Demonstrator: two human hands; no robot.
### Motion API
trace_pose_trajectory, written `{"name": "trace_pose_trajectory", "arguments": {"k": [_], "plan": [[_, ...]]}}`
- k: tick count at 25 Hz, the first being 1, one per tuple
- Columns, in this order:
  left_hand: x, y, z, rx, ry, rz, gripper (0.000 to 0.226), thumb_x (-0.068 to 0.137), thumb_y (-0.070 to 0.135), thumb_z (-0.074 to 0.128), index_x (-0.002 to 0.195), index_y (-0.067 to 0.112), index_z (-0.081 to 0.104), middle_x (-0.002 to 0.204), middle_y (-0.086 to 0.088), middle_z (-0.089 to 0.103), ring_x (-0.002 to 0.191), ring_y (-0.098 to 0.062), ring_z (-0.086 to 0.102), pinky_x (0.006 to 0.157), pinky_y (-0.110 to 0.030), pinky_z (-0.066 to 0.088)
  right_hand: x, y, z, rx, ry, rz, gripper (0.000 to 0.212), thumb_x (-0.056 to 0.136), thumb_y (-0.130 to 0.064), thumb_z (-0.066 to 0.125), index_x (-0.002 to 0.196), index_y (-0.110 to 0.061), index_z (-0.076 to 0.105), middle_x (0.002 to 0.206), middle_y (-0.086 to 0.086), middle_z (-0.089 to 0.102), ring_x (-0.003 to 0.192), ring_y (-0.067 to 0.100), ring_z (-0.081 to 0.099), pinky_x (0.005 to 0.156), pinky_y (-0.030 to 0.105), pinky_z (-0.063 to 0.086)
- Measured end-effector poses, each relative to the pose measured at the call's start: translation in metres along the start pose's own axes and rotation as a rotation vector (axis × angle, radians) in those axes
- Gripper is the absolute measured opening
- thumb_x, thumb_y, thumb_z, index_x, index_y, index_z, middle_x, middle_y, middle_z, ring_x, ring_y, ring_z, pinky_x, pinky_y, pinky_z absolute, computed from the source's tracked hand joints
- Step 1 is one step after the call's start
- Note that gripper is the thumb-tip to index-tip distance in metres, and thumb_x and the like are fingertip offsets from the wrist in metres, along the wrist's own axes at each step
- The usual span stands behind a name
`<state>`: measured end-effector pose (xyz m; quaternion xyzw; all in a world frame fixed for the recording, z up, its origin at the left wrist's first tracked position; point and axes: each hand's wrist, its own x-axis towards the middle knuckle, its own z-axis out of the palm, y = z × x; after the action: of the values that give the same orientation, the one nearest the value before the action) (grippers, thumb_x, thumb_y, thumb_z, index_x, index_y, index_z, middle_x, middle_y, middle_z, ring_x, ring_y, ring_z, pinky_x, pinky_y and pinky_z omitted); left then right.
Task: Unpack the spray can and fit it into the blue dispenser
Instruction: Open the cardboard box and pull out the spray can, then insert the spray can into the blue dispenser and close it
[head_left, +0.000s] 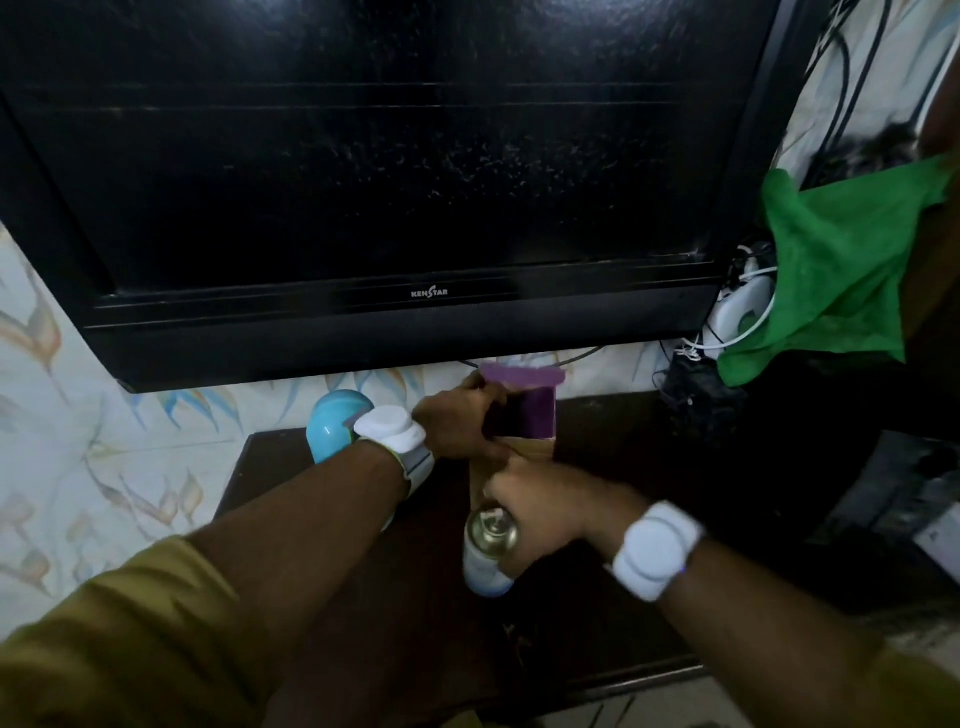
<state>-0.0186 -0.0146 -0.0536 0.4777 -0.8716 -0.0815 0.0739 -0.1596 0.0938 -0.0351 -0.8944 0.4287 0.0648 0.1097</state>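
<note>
A purple carton (524, 410) with an open flap and a tan inner side is held upright above the dark wooden stand (322, 613). My left hand (462, 421) grips the carton's left side. Just below it, my right hand (540, 504) closes around the spray can (488, 551), whose metal top faces me and whose pale body points down toward the stand. The can is out of the carton or nearly so; the fingers hide the gap between them. The blue dispenser (332, 423) stands at the stand's back left, partly behind my left wrist.
A large black television (374, 156) hangs right behind the stand. A green cloth (831, 280) drapes over white cables and a white device (737, 312) at the right. A dark box (696, 395) sits below them. Patterned wall fills the left.
</note>
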Motion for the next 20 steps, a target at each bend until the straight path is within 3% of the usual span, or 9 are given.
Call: {"name": "trace_pose_trajectory", "arguments": {"k": [4,8,11,13,14,17,20], "plan": [[-0.005,-0.005,0.003,-0.164,-0.019,0.045,0.096,0.067,0.059,0.081,0.148,0.031,0.036,0.156,-0.003,0.03,0.141,-0.028,0.033,0.113,-0.037,0.032,0.021,0.015,0.037,0.053,-0.023,0.087,0.044,0.059,-0.046,0.084,0.088,-0.016,0.07,0.084,0.003,0.075,0.074,0.019,0.07,0.064,0.038,0.061],[-0.011,-0.012,-0.009,-0.357,-0.02,0.012,0.085,0.062,0.048,0.087,0.136,0.03,0.049,0.131,0.006,0.049,0.127,-0.018,0.045,0.107,-0.039,0.044,0.006,0.007,0.021,0.106,-0.03,0.078,0.047,0.068,-0.049,0.082,0.096,-0.013,0.069,0.091,0.005,0.073,0.081,0.021,0.069,0.072,0.037,0.059],[-0.018,-0.025,-0.035,-0.313,-0.132,-0.019,0.057,0.072,0.043,0.083,0.122,0.027,0.059,0.124,0.007,0.057,0.118,-0.017,0.054,0.1,-0.039,0.047,-0.012,0.017,-0.033,0.176,0.257,0.149,0.034,0.081,-0.043,0.075,0.11,-0.027,0.068,0.098,-0.006,0.071,0.088,0.01,0.067,0.079,0.035,0.057],[-0.02,-0.029,-0.047,-0.297,-0.048,-0.047,0.041,0.075,0.049,0.078,0.105,0.025,0.067,0.112,0.007,0.063,0.107,-0.016,0.06,0.091,-0.037,0.052,-0.014,0.034,-0.055,0.012,0.571,0.224,0.032,0.085,-0.039,0.072,0.116,-0.031,0.067,0.107,-0.009,0.069,0.098,0.011,0.064,0.086,0.035,0.054],[-0.021,-0.028,-0.049,-0.313,0.042,-0.073,0.041,0.072,0.053,0.078,0.099,0.025,0.066,0.107,0.006,0.064,0.1,-0.015,0.062,0.086,-0.037,0.055,-0.011,0.044,-0.056,-0.055,0.635,0.238,0.035,0.086,-0.037,0.072,0.119,-0.031,0.066,0.114,-0.008,0.066,0.105,0.014,0.062,0.089,0.036,0.052],[-0.02,-0.017,-0.043,-0.353,0.164,-0.026,0.04,0.076,0.045,0.078,0.107,0.028,0.059,0.112,0.003,0.062,0.096,-0.014,0.062,0.081,-0.033,0.056,-0.002,0.059,-0.04,-0.093,0.493,0.254,0.031,0.09,-0.032,0.066,0.121,-0.032,0.066,0.123,-0.007,0.062,0.115,0.018,0.057,0.094,0.038,0.049],[-0.015,-0.011,-0.034,-0.199,0.115,0.073,0.029,0.087,0.028,0.072,0.115,0.024,0.068,0.121,0.002,0.065,0.103,-0.012,0.062,0.085,-0.025,0.05,0.002,0.066,-0.028,-0.04,0.551,0.242,0.02,0.094,-0.025,0.06,0.108,-0.03,0.074,0.113,-0.008,0.069,0.107,0.018,0.062,0.089,0.034,0.048]]}}
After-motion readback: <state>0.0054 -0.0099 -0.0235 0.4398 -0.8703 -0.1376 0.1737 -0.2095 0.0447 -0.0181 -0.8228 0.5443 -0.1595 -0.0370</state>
